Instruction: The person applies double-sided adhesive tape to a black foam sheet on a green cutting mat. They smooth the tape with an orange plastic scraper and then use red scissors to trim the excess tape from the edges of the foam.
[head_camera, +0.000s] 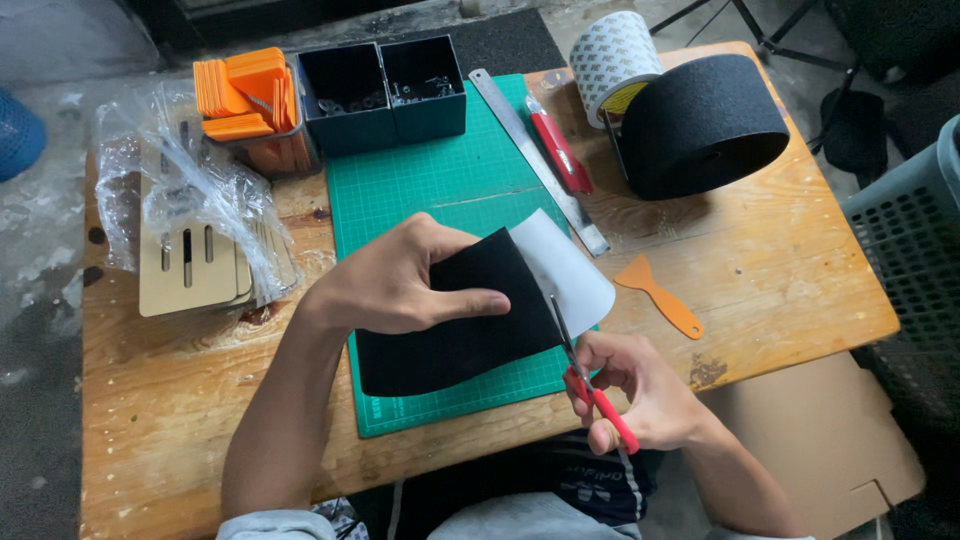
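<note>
My left hand (395, 280) grips a black felt sheet (455, 335) with a white backing (565, 270) curling up at its right side, held over a green cutting mat (440, 175). In my right hand (640, 385) are red-handled scissors (590, 385), whose blades reach up into the sheet's right edge where black meets white.
On the wooden table (790, 260): an orange scraper (660, 295), a metal ruler (535, 160), a red utility knife (558, 150), a big black felt roll (700, 125), a white tape roll (610, 55), two dark boxes (385, 90), orange pieces (250, 85), bagged wooden panels (195, 260). A grey crate (915, 220) stands right.
</note>
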